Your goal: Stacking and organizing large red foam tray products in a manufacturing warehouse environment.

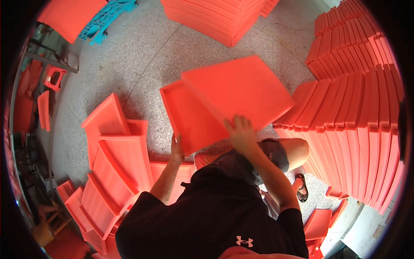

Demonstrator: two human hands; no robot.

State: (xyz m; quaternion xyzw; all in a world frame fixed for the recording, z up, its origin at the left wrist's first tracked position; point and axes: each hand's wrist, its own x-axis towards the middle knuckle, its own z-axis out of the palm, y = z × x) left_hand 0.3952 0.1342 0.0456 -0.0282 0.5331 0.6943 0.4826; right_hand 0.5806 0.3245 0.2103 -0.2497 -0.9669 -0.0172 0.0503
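Observation:
My left hand (177, 149) is closed on the near left corner of a red shallow plastic tray (188, 116), its raised rim and inner side showing. Over its right part lies a second red tray (241, 88), turned at an angle with its flat face up. My right hand (240, 131) grips the near edge of this upper tray, fingers on top and thumb hidden. The two trays overlap; whether they touch along the overlap I cannot make out.
Tall stacks of red trays (340, 103) stand at my right, with another stack (211, 17) ahead. Loose red trays (112, 164) lie in a heap at my left. A blue-green plastic pallet (103, 21) and a red stool (54, 78) are farther off on the speckled floor (142, 56).

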